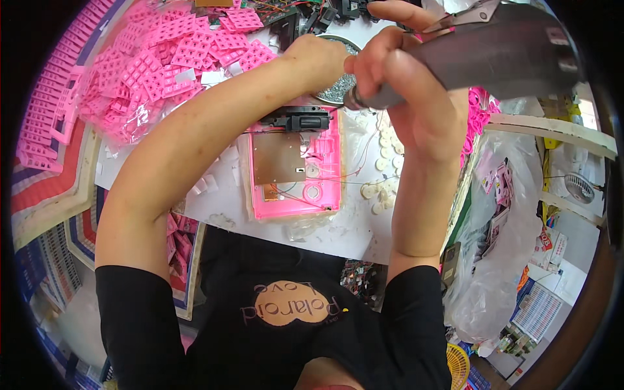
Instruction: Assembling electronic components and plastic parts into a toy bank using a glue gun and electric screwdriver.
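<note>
My right hand is wrapped round a dark grey electric screwdriver, which slants down to the left. Its narrow end lies close to the right end of a black plastic mechanism. That part sits across the far end of a pink plastic casing, where a brown circuit board and thin wires also lie. Over the round dish of small screws my left hand is closed, its knuckles up. What its fingertips hold, if anything, is hidden.
A clear bag of pink keypad pieces lies at the far left. Whitish round discs are scattered right of the casing. Black mechanisms and circuit boards crowd the far edge. Pink ring-like parts stand beyond my right wrist.
</note>
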`<action>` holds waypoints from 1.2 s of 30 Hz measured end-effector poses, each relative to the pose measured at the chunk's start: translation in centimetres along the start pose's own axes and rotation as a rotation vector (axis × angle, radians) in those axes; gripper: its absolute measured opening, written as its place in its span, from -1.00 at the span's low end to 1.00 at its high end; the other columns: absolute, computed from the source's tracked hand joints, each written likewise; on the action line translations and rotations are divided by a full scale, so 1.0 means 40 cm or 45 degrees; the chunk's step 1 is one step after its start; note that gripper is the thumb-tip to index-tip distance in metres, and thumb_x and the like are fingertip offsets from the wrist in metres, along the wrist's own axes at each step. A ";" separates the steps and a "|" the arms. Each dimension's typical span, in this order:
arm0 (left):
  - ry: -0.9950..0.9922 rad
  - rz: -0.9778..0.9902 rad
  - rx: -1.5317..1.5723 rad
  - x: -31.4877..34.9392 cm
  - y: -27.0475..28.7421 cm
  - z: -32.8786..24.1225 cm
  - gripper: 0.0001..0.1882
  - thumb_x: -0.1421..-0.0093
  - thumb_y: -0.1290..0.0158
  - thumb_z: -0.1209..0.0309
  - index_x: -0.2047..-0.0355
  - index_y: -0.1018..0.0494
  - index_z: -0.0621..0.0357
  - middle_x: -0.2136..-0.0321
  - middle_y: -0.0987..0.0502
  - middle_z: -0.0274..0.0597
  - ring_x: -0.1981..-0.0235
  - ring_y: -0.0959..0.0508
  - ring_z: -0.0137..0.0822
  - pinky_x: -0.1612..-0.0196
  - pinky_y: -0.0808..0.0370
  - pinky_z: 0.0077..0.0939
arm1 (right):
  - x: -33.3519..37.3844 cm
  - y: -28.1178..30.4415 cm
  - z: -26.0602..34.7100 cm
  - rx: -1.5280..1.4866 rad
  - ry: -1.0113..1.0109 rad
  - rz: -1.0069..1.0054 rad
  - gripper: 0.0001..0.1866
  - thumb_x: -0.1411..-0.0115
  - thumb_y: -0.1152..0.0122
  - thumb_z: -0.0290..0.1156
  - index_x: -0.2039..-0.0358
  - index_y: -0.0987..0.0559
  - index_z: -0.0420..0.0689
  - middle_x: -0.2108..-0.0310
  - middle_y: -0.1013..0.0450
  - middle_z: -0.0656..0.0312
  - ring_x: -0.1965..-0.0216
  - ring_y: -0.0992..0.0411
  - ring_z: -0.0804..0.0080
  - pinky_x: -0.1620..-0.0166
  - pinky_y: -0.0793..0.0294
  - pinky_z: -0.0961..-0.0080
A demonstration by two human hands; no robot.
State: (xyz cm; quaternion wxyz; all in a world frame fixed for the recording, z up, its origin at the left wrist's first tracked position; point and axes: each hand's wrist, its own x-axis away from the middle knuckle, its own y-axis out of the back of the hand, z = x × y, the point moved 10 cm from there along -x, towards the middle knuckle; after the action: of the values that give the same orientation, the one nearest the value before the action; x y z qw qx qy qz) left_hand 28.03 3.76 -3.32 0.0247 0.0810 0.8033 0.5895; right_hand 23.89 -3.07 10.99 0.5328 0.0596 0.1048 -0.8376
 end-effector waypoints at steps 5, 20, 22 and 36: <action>-0.027 -0.031 -0.142 -0.017 -0.029 0.016 -0.79 -0.19 -0.02 0.41 0.33 -0.66 0.12 0.28 -0.69 -0.08 0.25 -0.69 -0.07 0.18 -0.60 -0.16 | 0.012 0.052 0.009 0.140 0.234 -0.391 -0.58 -0.24 -0.17 -0.48 -0.05 -0.39 -0.41 0.46 -0.45 0.17 0.45 -0.44 0.42 0.10 -0.52 0.21; 0.075 -0.243 0.285 0.066 0.141 -0.011 -0.71 -0.21 -0.14 0.22 0.49 -0.57 0.21 0.56 -0.56 -0.12 0.48 -0.58 -0.20 0.37 -0.49 -0.25 | 0.137 0.094 0.006 0.243 0.144 -0.592 -0.57 -0.22 -0.19 -0.44 -0.06 -0.39 -0.37 0.48 -0.44 0.18 0.47 -0.42 0.42 0.16 -0.54 0.24; 0.071 -0.122 0.818 0.172 0.167 -0.038 -0.70 -0.16 -0.23 0.23 0.52 -0.53 0.23 0.62 -0.48 -0.19 0.56 -0.46 -0.32 0.45 -0.41 -0.39 | 0.144 0.066 0.019 0.254 0.146 -0.649 -0.59 -0.25 -0.14 -0.42 -0.06 -0.39 -0.33 0.53 -0.40 0.22 0.53 -0.38 0.44 0.23 -0.52 0.28; -0.222 -0.696 0.533 0.487 0.120 -0.181 -0.82 -0.07 -0.30 0.38 0.33 -0.56 0.03 0.33 -0.60 -0.37 0.31 -0.56 -0.34 0.14 -0.27 -0.32 | 0.175 -0.134 0.038 -0.395 0.328 -0.211 -0.67 -0.21 -0.32 -0.28 0.13 -0.39 -0.10 0.62 -0.34 0.34 0.58 -0.30 0.50 0.30 -0.44 0.34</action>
State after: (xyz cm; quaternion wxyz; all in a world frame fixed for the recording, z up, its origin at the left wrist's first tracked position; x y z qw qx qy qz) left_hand 8.34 1.42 4.53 0.2328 -0.0835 0.8937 0.3744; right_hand 16.08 -7.40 11.60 0.4471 0.0745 0.3041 -0.8379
